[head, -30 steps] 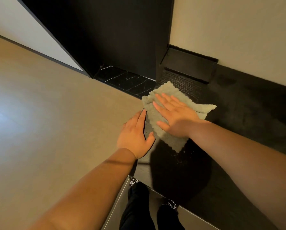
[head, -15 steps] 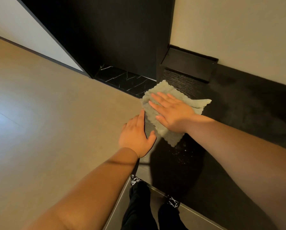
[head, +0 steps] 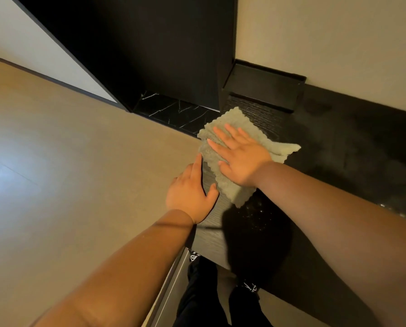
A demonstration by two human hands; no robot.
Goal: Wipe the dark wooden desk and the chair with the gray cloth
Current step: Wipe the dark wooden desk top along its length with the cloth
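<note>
The gray cloth [head: 230, 123] lies spread on the left end of the dark wooden desk [head: 350, 166]. My right hand [head: 239, 159] presses flat on the cloth with straight, spread fingers. My left hand [head: 192, 192] rests at the desk's left edge, fingers straight, thumb on the desk top beside the cloth's near corner. Pale crumbs or dust specks lie on the desk just in front of the cloth. No chair is in view.
A low dark box or ledge [head: 263, 90] sits against the beige wall at the desk's back. A tall black panel [head: 138, 48] rises behind a black marble strip [head: 178, 112]. A tan surface [head: 67, 161] spreads to the left. My legs and shoes [head: 221, 291] show below.
My right hand has slid the cloth a little away from me toward the back left corner of the desk. My left hand has stayed at the edge.
</note>
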